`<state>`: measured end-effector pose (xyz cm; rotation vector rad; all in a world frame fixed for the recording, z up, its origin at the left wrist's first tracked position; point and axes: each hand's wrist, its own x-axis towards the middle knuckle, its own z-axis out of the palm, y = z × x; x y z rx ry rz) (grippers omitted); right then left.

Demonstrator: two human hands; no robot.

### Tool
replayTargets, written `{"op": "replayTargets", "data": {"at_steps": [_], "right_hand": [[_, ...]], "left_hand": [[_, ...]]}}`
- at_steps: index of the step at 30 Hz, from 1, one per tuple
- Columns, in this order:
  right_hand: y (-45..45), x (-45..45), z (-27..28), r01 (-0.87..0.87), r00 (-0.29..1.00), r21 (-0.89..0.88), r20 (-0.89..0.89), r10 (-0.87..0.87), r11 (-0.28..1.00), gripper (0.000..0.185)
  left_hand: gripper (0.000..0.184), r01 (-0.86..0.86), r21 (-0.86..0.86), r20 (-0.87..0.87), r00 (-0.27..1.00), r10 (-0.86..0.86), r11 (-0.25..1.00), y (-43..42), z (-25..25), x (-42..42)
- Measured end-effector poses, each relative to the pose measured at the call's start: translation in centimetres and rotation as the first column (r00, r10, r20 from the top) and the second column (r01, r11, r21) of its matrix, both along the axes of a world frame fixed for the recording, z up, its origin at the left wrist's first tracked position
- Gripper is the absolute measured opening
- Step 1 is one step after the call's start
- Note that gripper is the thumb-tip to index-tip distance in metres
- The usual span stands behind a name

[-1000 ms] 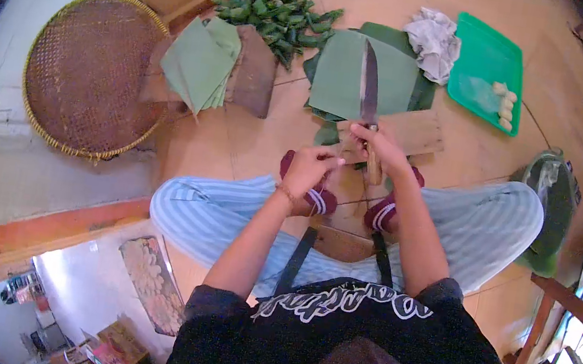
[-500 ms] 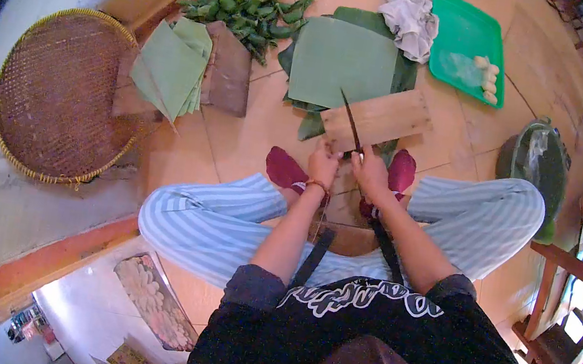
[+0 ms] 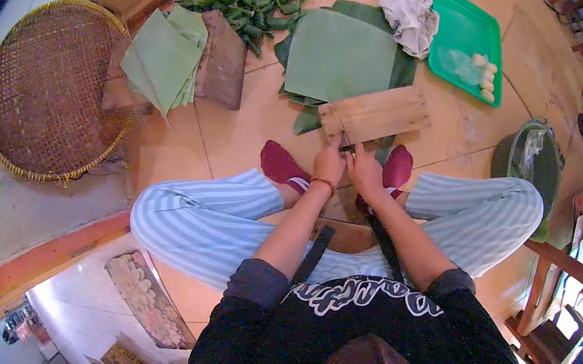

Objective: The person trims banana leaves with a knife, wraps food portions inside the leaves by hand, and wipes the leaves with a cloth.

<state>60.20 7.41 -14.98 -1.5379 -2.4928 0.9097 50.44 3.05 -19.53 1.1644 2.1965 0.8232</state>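
My left hand and my right hand are closed and nearly touching, between my feet at the near edge of a wooden board. The right hand grips a knife; only a short dark part of it shows between the hands. The left hand pinches a thin strip, hard to make out, that seems to run over the board. Just beyond the board lies a stack of cut green banana leaves.
At left are a round woven tray, leaf pieces and a brown block. Small green leaf parcels lie behind. A crumpled cloth, a green tray with pale round pieces, and a dark green tub stand right.
The knife blade, raised over the board before, has turned down and is mostly hidden between my hands. The right hand has shifted slightly toward the left one. The view has shifted a little.
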Motion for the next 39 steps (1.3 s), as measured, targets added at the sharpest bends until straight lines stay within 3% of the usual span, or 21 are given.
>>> {"op": "replayTargets", "data": {"at_steps": [4,12,13,15,19,24,26,28,30,34,36,39], "right_hand": [[-0.2,0.1,-0.1,0.007,1.000,0.014,-0.027,-0.006,1.000,0.025],[0.3,-0.2,-0.1,-0.022,1.000,-0.139,-0.017,0.020,0.990,0.026],[0.3,-0.3,0.2,-0.019,1.000,-0.173,0.003,0.020,0.985,0.026],[0.3,-0.7,0.0,-0.038,0.999,-0.113,0.035,0.042,0.993,0.026],[0.7,-0.9,-0.5,-0.024,1.000,-0.165,-0.020,0.021,0.986,0.026],[0.7,-1.0,-1.1,-0.100,0.994,-0.033,-0.056,0.098,0.994,0.025],[0.7,-0.9,-1.2,-0.094,0.994,-0.067,-0.064,0.090,0.993,0.025],[1.3,-1.4,0.6,-0.043,0.998,-0.182,-0.042,0.036,0.982,0.025],[1.3,-0.9,-0.3,-0.042,0.995,-0.190,-0.099,0.023,0.981,0.026],[1.7,-0.5,-0.8,-0.094,0.995,-0.207,-0.037,0.088,0.974,0.029],[1.7,-0.6,0.2,-0.063,0.998,-0.209,-0.030,0.058,0.976,0.031],[2.1,-0.7,-0.2,-0.044,0.996,-0.172,-0.083,0.030,0.984,0.032]], "left_hand": [[0.047,-0.011,0.034,0.017,1.000,0.010,0.999,-0.1,0.0,0.3],[0.047,0.005,0.091,0.031,1.000,-0.008,0.996,-0.2,-0.6,0.2],[0.047,0.022,0.039,0.032,0.999,-0.023,0.999,-0.3,-0.6,0.2],[0.045,0.059,-0.066,0.038,0.998,-0.056,0.996,-0.5,-0.4,0.0],[0.042,0.088,-0.037,0.040,0.995,-0.087,0.995,-0.7,-0.1,-0.1],[0.044,0.075,0.080,0.043,0.996,-0.078,0.994,-0.8,-1.0,-0.4],[0.048,0.146,0.055,0.073,0.986,-0.149,0.988,-0.9,-1.4,-1.4],[0.052,0.163,0.021,0.274,0.948,-0.163,0.986,-0.8,-1.0,-2.8],[0.054,0.150,-0.035,0.619,0.779,-0.097,0.988,-0.8,-0.5,-3.8],[0.051,0.149,-0.045,0.570,0.816,-0.097,0.988,-1.3,0.3,-5.8],[0.048,0.180,-0.086,0.455,0.882,-0.122,0.980,-1.5,0.6,-7.3],[0.043,0.021,-0.130,0.558,0.828,0.056,0.991,-1.5,5.4,-8.3]]}}
